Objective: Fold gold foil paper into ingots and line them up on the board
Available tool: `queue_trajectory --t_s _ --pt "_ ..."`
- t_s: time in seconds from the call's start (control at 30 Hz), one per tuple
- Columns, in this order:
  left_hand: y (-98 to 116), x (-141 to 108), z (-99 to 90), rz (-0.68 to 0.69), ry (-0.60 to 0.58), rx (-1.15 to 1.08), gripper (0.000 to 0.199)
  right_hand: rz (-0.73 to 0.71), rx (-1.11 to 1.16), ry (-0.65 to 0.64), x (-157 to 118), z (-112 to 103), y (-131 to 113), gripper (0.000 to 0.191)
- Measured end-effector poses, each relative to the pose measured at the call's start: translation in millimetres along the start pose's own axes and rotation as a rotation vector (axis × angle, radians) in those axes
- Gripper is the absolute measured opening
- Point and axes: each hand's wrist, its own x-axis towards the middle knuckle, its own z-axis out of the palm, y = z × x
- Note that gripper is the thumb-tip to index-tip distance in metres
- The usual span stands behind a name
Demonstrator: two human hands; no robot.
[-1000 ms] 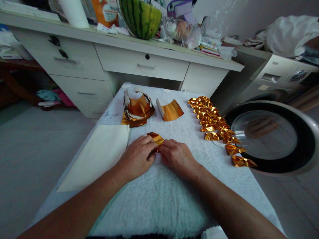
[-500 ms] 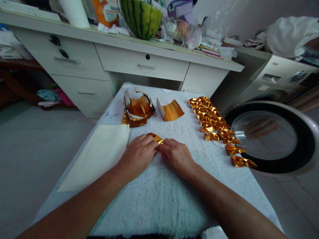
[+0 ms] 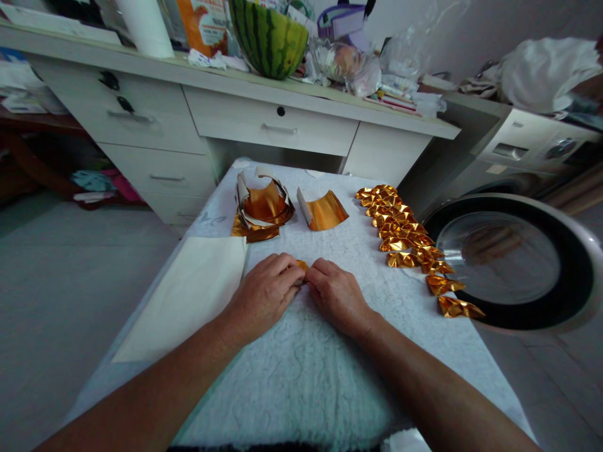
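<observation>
Both my left hand (image 3: 269, 285) and my right hand (image 3: 335, 294) are closed on one small piece of gold foil paper (image 3: 302, 265), pinched between their fingertips over the cloth-covered table. Most of that piece is hidden by the fingers. Beyond my left hand lies a curled stack of gold foil sheets (image 3: 264, 204) with pale backs. A single curved gold sheet (image 3: 326, 211) rests beside it. Several folded gold foil pieces (image 3: 401, 243) form rows along the table's right side.
A white paper sheet (image 3: 188, 295) lies on the table's left. Behind stands a white drawer counter (image 3: 277, 125) holding a cut watermelon (image 3: 269, 39) and plastic bags. An open washing machine door (image 3: 509, 260) adjoins the table's right edge.
Less of the gold piece shows between my hands than before. My fingers have shifted slightly around it. The whole view has moved a little.
</observation>
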Motion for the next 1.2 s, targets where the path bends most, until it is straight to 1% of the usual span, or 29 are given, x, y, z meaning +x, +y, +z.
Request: queue_trajectory --t_s 0.1,0.17,0.4,0.57,0.73,0.93,1.1,1.2 --pt "0 -1 -2.0 -0.066 0.123 0.003 0.031 0.016 0.026 0.014 -1 -1 3 0.016" --pt "-1 -1 -3.7 -0.107 0.163 0.026 0.033 0.031 0.047 0.019 -1 -2 5 0.016" --pt "-6 0 -8.5 -0.229 0.118 0.051 0.024 0.038 0.123 0.068 -1 0 15 0.018" --pt "-8 0 -7.7 -0.219 0.077 0.057 0.018 0.038 0.146 0.069 0 1 18 0.019" --pt "-8 -2 -5.5 -0.243 0.162 -0.003 0.025 0.021 0.166 0.088 0 3 20 0.02" --pt "-4 -1 -9.4 -0.193 0.197 -0.002 0.027 0.018 0.181 0.094 0 3 21 0.022" --pt "-5 -3 -8.0 -0.244 0.322 0.007 0.026 0.015 0.213 0.122 0 5 23 0.022" --pt "-5 -3 -8.6 -0.208 0.305 0.02 0.021 0.011 0.228 0.135 0 7 25 0.021"
